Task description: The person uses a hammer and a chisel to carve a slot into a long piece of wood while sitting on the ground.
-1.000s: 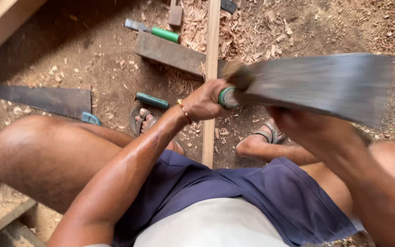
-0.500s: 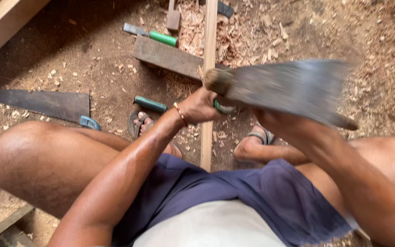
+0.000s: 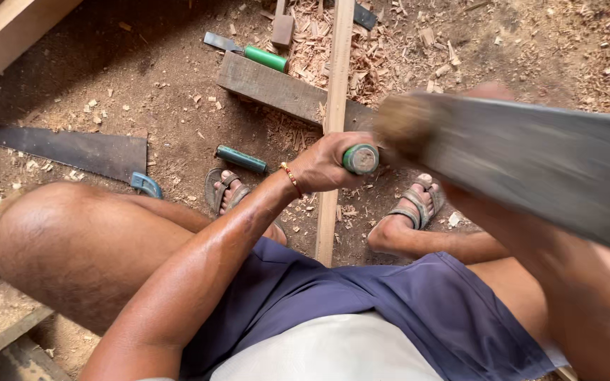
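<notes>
My left hand [image 3: 326, 166] is wrapped tight round the green-handled chisel [image 3: 359, 159] over the slat [image 3: 333, 120]; my right grip on the blurred mallet [image 3: 531, 162] is hidden; open dirt floor [image 3: 171, 85] on the left.

Glossy green plastic chisel handle [image 3: 359, 159], pale rough wooden strip [image 3: 335, 106], dull grey mallet [image 3: 531, 159].

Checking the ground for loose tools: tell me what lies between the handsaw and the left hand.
In the head view, between the handsaw and the left hand lies a green-handled chisel on the dirt, above a sandalled foot.
</notes>
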